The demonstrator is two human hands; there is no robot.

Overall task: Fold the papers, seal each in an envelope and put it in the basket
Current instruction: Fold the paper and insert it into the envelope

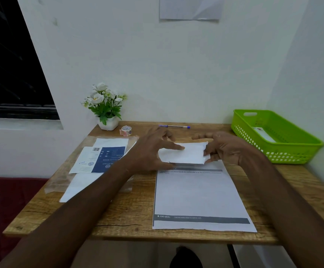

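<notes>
two hands meet above the flat white printed sheet nearest you on the wooden tabletop. your left hand presses straight fingers on the small folded white paper; your right hand pinches its right end. it looks light, limp, easily creased, so grip the short ends. its long axis runs left-right. the green plastic basket sits far right.
</notes>
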